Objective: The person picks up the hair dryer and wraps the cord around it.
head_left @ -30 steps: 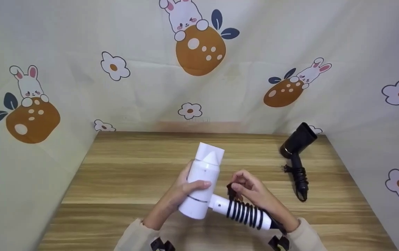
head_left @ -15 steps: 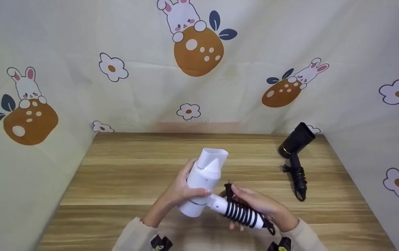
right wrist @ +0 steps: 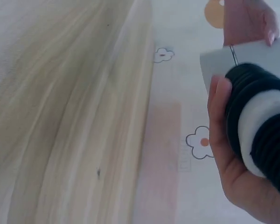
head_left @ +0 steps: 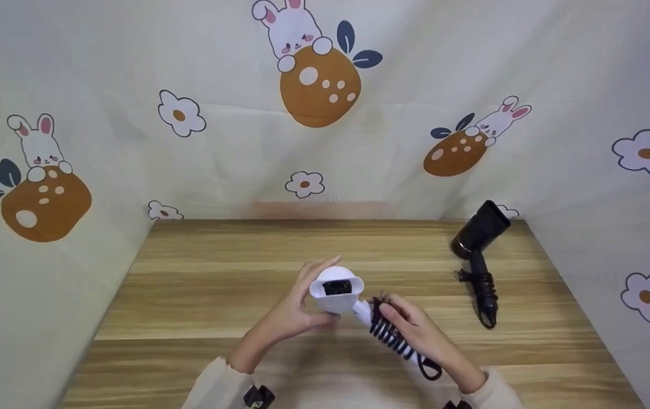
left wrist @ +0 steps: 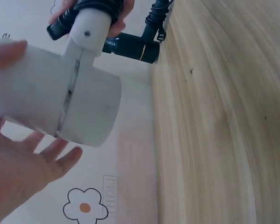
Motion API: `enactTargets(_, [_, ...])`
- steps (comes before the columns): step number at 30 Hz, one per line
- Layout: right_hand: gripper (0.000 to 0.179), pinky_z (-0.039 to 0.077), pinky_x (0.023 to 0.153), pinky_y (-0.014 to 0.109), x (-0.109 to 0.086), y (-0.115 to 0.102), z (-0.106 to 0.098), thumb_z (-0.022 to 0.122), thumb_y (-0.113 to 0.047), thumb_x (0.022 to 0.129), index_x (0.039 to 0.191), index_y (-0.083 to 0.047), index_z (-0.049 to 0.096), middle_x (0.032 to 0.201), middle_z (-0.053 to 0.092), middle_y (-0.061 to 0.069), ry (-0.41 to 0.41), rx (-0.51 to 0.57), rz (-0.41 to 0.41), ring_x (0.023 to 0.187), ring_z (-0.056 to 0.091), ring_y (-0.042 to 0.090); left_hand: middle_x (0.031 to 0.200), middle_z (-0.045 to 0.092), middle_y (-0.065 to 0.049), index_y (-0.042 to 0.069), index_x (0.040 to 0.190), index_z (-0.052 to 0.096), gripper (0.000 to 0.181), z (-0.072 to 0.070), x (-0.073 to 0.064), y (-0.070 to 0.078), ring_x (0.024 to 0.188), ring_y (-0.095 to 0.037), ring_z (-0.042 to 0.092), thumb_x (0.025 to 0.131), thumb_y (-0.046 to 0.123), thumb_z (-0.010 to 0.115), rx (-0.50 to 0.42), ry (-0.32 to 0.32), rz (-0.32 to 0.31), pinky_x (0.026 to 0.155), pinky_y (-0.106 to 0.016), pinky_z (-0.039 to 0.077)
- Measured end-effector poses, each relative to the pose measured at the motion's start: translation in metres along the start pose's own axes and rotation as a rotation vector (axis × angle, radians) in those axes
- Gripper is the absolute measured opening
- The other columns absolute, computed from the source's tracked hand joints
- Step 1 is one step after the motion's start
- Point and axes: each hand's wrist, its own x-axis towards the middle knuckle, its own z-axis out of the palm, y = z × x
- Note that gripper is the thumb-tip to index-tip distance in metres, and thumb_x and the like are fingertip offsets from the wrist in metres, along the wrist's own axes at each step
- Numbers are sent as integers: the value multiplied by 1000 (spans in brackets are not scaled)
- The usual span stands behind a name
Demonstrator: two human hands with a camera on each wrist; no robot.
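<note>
Both hands hold a white hair dryer [head_left: 333, 304] above the wooden table, its flat nozzle facing the head camera and its opening dark inside. My left hand [head_left: 288, 315] is around the barrel, thumb on the near side and fingers on the far side; the left wrist view shows the barrel [left wrist: 32, 93] between them. The handle slants down to the right, wound with a black cord [head_left: 391, 336]. My right hand [head_left: 418, 329] grips this wrapped handle, thumb near the plug end. In the right wrist view, the right fingers [right wrist: 219, 107] curl round the coils.
A black hair dryer [head_left: 483, 230] lies at the table's back right, with its cord [head_left: 485, 292] wound on the handle. The wooden table [head_left: 200, 272] meets a fabric backdrop [head_left: 234, 142] printed with rabbits and flowers at the back and sides.
The white hair dryer has been tilted so its nozzle turned from pointing away to facing the head camera. My right hand has moved from the plug to a grip on the wrapped handle.
</note>
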Motion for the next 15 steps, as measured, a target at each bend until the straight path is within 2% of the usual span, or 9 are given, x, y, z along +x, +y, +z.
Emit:
enactTargets(3, [28, 53, 69, 25, 0, 4, 2, 48, -20, 97, 118, -2, 55, 99, 63, 16, 125, -71, 13, 80, 60, 8, 142, 33, -6, 19, 144, 33, 84, 2, 0, -4, 128, -26, 36, 72, 3, 73, -1, 45, 4, 106, -56, 29])
enactTargets(6, [28, 53, 68, 24, 1, 12, 1, 52, -21, 95, 117, -4, 55, 96, 65, 14, 204, -126, 35, 78, 61, 9, 143, 32, -14, 12, 144, 32, 79, 2, -1, -9, 127, -30, 38, 75, 2, 70, -11, 72, -17, 103, -52, 35])
enactTargets(10, [29, 51, 70, 24, 3, 26, -4, 56, -24, 92, 115, -6, 57, 100, 65, 11, 291, -238, 75, 83, 60, 13, 143, 29, -22, 9, 143, 31, 73, 1, -5, -15, 122, -40, 43, 80, 4, 66, -13, 90, -109, 97, -54, 40])
enactTargets(15, [33, 50, 73, 30, 8, 50, -19, 59, -29, 91, 117, -10, 58, 104, 62, 10, 403, -414, 145, 86, 59, 18, 145, 27, -21, 9, 140, 34, 64, 0, -8, -17, 122, -48, 41, 82, 5, 61, 0, 80, -219, 97, -57, 39])
